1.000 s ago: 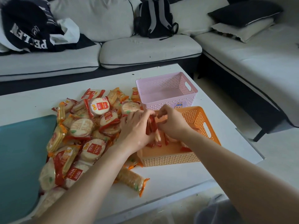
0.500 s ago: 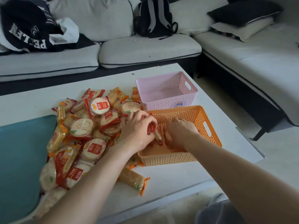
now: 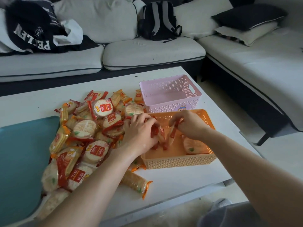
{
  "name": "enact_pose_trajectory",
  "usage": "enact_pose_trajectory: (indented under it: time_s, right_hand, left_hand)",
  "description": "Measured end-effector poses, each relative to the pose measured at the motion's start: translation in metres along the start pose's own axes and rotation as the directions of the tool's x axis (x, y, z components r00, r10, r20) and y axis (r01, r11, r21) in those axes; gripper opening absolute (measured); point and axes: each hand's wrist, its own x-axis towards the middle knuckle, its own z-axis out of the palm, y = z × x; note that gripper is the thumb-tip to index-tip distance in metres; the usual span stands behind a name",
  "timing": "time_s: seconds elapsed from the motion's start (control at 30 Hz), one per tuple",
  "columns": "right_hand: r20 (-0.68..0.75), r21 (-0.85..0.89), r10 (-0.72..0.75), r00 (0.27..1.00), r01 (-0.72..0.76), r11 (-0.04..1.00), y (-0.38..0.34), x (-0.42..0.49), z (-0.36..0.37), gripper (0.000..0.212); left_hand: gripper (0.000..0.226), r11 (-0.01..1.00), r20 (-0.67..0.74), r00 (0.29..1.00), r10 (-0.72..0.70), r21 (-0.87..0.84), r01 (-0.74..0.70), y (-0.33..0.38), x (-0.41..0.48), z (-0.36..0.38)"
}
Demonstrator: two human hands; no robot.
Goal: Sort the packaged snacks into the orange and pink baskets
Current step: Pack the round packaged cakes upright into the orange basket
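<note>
A white cushioned corner sofa (image 3: 147,51) runs behind and to the right of a white low table (image 3: 172,182), which has a teal mat (image 3: 21,153) at its left end. Beside the mat lies a big heap of round rice-cracker packets with red and orange wrapper ends (image 3: 85,130). To the heap's right stands an orange perforated plastic basket (image 3: 178,161), touching a pink perforated plastic basket (image 3: 170,105) behind it. Both hands are over the orange basket: the left hand (image 3: 139,133) clutches a bunch of red-ended packets (image 3: 155,132), the right hand (image 3: 190,123) pinches one upright red-ended packet (image 3: 173,133). An orange-ended packet (image 3: 193,145) lies on the basket floor.
</note>
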Motion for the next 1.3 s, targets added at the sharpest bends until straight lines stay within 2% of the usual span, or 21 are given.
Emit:
enact_pose_trajectory:
  time_s: [0.07,0.17,0.27,0.3,0.37,0.4,0.43,0.47,0.5,0.53,0.57,0.6,0.67,0.73,0.8,0.87,0.93,1.0,1.13,1.23,1.3]
  right_hand:
    - [-0.052,-0.038,-0.014,0.999,0.012,0.999,-0.003,0.004,0.017,0.045]
    - [-0.155,0.015,0.026,0.988,-0.024,1.0,-0.007,0.006,0.037,0.044]
    - [-0.132,0.083,0.041,0.99,-0.031,0.996,-0.008,0.006,0.044,0.046]
    - [-0.107,0.165,0.068,0.992,-0.05,0.985,-0.007,0.007,0.042,0.047]
    - [-0.029,0.413,0.166,0.986,-0.139,0.9,-0.008,0.007,0.03,0.045]
    - [-0.002,0.461,0.197,0.98,-0.174,0.87,-0.005,0.007,0.023,0.041]
    - [-0.001,0.39,0.185,0.983,-0.17,0.905,-0.002,0.007,0.015,0.037]
    - [-0.003,0.173,0.132,0.991,-0.129,0.976,0.003,0.006,0.006,0.036]
    - [0.037,-0.101,0.087,0.996,-0.083,0.991,0.009,0.005,0.0,0.038]
    - [0.114,-0.331,0.071,0.991,-0.03,0.943,0.014,0.001,-0.003,0.041]
    - [0.212,-0.48,0.108,0.971,0.007,0.877,0.017,-0.004,-0.004,0.046]
    - [0.297,-0.556,0.17,0.94,0.025,0.831,0.023,-0.008,-0.003,0.052]
    - [0.351,-0.641,0.232,0.907,0.052,0.766,0.028,-0.013,0.002,0.06]
    - [0.303,-0.724,0.207,0.93,0.084,0.685,0.026,-0.013,0.002,0.058]
    - [0.186,-0.776,0.203,0.961,0.016,0.631,0.015,-0.011,-0.003,0.042]
    - [0.05,-0.676,0.183,0.982,-0.102,0.73,0.009,-0.009,-0.009,0.019]
    - [-0.038,-0.42,0.177,0.984,-0.176,0.89,0.009,-0.006,-0.011,0.027]
    - [-0.089,-0.168,0.211,0.973,-0.224,0.96,0.007,-0.004,-0.011,0.03]
    - [-0.065,0.127,0.31,0.949,-0.3,0.945,-0.006,0.003,0.005,0.029]
    - [0.031,0.431,0.352,0.935,-0.33,0.84,-0.015,0.007,0.017,0.028]
    - [0.055,0.508,0.39,0.919,-0.362,0.781,-0.017,0.008,0.021,0.023]
  left_hand:
    - [0.055,1.0,0.026,1.0,-0.007,-0.01,0.007,0.001,0.0,-0.002]
    - [0.062,1.0,0.015,1.0,0.015,0.001,-0.015,0.001,-0.001,-0.001]
    - [0.062,0.994,-0.076,0.991,0.109,0.022,-0.107,0.003,-0.003,0.0]
    - [0.058,0.989,-0.098,0.984,0.147,0.037,-0.144,0.004,-0.003,0.001]
    - [0.044,0.98,-0.091,0.978,0.187,0.088,-0.179,0.005,-0.002,0.0]
    - [0.039,0.98,-0.071,0.981,0.178,0.101,-0.171,0.005,-0.001,0.0]
    - [0.036,0.983,-0.051,0.986,0.158,0.099,-0.152,0.004,0.0,0.0]
    - [0.035,0.987,-0.036,0.99,0.139,0.089,-0.136,0.003,0.0,0.001]
    - [0.034,0.989,-0.029,0.991,0.13,0.079,-0.127,0.002,-0.001,0.001]
    - [0.034,0.989,-0.027,0.991,0.13,0.074,-0.127,0.002,-0.001,0.001]
    - [0.033,0.989,-0.033,0.991,0.133,0.068,-0.13,0.003,-0.001,0.001]
    - [0.031,0.99,-0.039,0.99,0.133,0.06,-0.131,0.003,-0.002,0.001]
    - [0.028,0.992,-0.045,0.992,0.121,0.048,-0.119,0.004,-0.002,0.001]
    - [0.028,0.993,-0.039,0.993,0.107,0.046,-0.106,0.004,-0.002,0.001]
    - [0.031,0.993,-0.037,0.994,0.107,0.05,-0.106,0.004,-0.002,0.002]
    - [0.033,0.993,-0.032,0.994,0.108,0.058,-0.106,0.003,-0.002,0.003]
    - [0.034,0.993,-0.033,0.994,0.106,0.063,-0.104,0.003,-0.002,0.003]
    - [0.034,0.993,-0.039,0.994,0.105,0.058,-0.103,0.003,-0.002,0.004]
    - [0.034,0.993,-0.073,0.99,0.117,0.026,-0.116,0.002,-0.002,0.006]
    - [0.036,0.992,-0.091,0.989,0.118,-0.023,-0.121,0.0,-0.002,0.005]
    - [0.038,0.992,-0.105,0.988,0.114,-0.04,-0.118,0.0,-0.002,0.004]
